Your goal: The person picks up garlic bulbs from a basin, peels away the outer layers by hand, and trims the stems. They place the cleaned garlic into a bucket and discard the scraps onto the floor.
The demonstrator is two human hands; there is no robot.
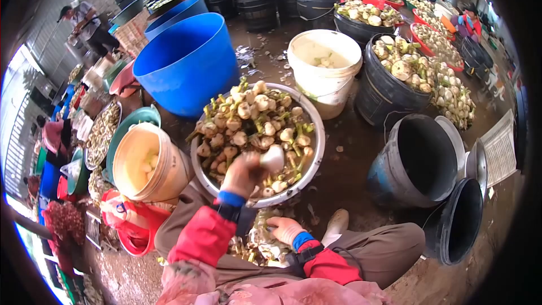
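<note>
A round metal basin (320, 135) full of bulbs with stems, which look like garlic, stands in front of me. My left hand (244, 175) is over its near edge, slightly blurred, with its fingers closed around a smooth white bulb (272, 158). Nearer my body, below the rim, my right hand (285, 230) has its fingers curled, and what they hold is too small to make out. Beneath and beside it, peelings and cut stems (264, 243) lie in a pile between my legs.
A blue tub (186, 68), a white bucket (326, 70) and a cream bucket (149, 164) surround the basin. Black buckets (415, 158) stand at the right, a red basin (135, 231) at the left. Filled tubs line the back. A person (84, 22) stands at the far left.
</note>
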